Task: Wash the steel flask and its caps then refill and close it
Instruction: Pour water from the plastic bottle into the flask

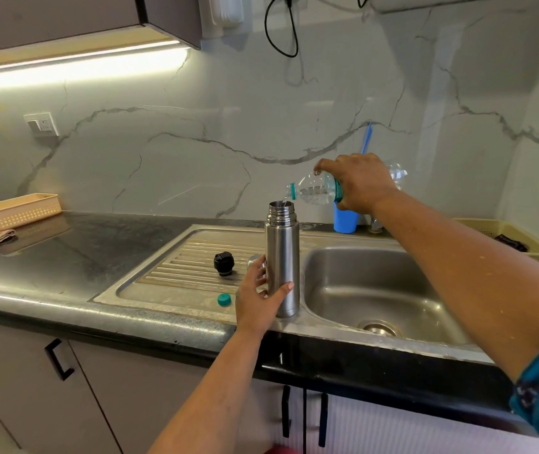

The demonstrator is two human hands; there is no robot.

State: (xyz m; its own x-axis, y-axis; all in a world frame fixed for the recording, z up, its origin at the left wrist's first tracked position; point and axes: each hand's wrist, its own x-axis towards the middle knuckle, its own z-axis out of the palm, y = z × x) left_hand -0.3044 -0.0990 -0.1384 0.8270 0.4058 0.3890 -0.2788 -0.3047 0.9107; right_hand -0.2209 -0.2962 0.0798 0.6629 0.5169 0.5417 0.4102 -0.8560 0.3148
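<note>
Refill step under way. Flask (283, 257) stands upright and open on the sink's draining board (176, 257), right at the edge of the basin (376, 290). Washing looks done, judging by the setup; can't confirm it.

Left to do: finish the pour, then fit both caps. Black inner cap (223, 264) sits on the draining board at 9 o'clock from the flask, apart from it. A steel outer cap (255, 258) shows partly behind the left hand, just beside the flask. Teal bottle lid (224, 299) lies near the board's front edge, at 8 o'clock from the flask.

Left hand (258, 296): wrapped around the flask's lower body, thumb in front, steadying it. Forearm comes in from 6 o'clock.

Right hand (358, 183): clamped around a clear plastic bottle (315, 191), tipped nearly level, mouth at the flask's opening, thin stream going in. Arm reaches across the basin from 4 o'clock.

Fill level inside the flask not visible.
</note>
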